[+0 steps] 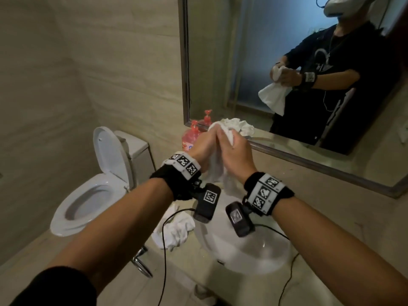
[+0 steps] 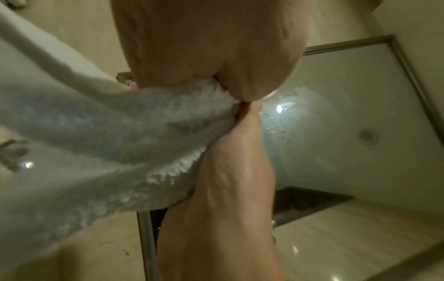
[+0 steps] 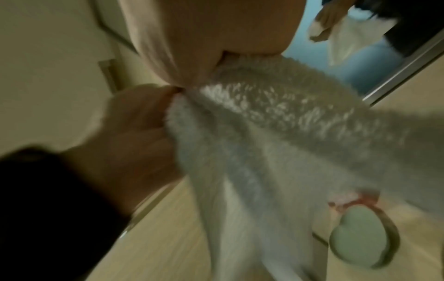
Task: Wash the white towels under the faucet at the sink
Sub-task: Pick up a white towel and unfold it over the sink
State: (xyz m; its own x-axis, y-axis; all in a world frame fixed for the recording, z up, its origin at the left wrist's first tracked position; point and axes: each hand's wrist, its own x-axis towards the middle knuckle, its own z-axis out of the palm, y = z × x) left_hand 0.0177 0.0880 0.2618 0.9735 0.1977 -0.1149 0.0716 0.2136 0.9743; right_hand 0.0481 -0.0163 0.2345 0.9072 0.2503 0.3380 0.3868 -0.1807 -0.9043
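Note:
Both hands are raised together above the white sink (image 1: 260, 259) and hold one white towel (image 1: 217, 173) between them. My left hand (image 1: 204, 144) grips its upper part, and my right hand (image 1: 235, 151) wraps around it from the other side. The rest of the cloth hangs down between my wrists. In the left wrist view the towel (image 2: 96, 133) is squeezed between my left palm (image 2: 192, 47) and my right hand (image 2: 228, 171). From the right wrist, the towel (image 3: 276, 133) runs out of my right hand (image 3: 204, 38), with my left hand (image 3: 134, 136) beside it. No faucet shows.
A second white towel (image 1: 176, 228) lies crumpled on the counter left of the sink. A third towel (image 1: 239, 125) sits at the back by the mirror (image 1: 287, 51), beside pink soap bottles (image 1: 191, 139). An open toilet (image 1: 97, 184) stands to the left.

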